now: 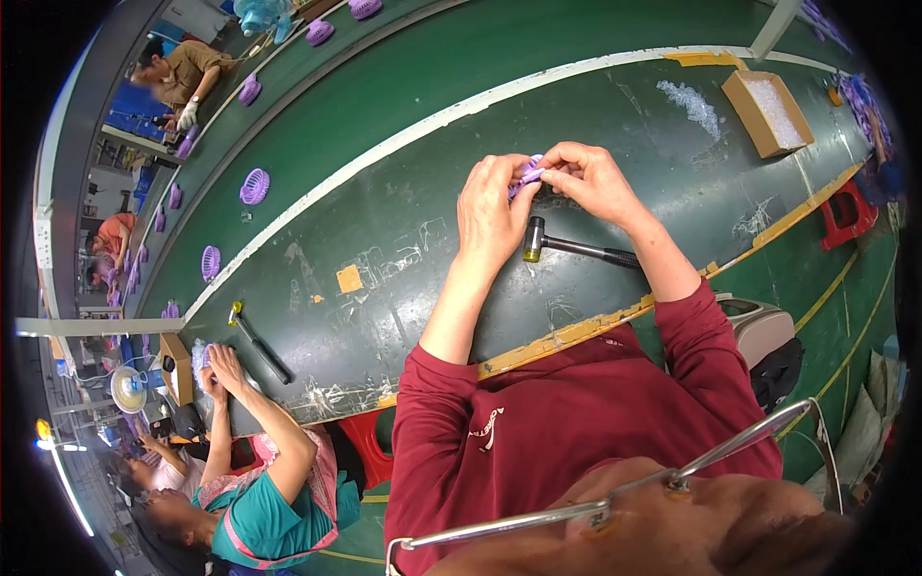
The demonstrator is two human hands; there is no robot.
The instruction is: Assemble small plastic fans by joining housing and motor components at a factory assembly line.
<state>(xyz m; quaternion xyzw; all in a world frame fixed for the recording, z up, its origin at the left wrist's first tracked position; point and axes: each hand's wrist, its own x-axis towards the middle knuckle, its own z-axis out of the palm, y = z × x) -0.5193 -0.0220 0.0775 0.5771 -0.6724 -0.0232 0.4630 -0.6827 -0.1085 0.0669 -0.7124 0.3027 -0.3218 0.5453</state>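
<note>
Both my hands meet over the dark green workbench (403, 211), closed around a small purple plastic part (529, 175). My left hand (492, 206) grips it from the left, the fingers covering much of it. From the right, my right hand (591, 180) pinches the same part between thumb and fingers. Its full shape is hidden by my fingers. Just below my hands lies a mallet (576, 248) with a black and yellowish head; its dark handle runs right, passing under my right forearm.
A cardboard box (768, 113) of small clear pieces stands at the right, beside a loose pile of them (693, 108). Purple round grilles (254, 186) lie on the green belt beyond the white rail. A co-worker (274, 490) sits at the left, near another mallet (259, 343).
</note>
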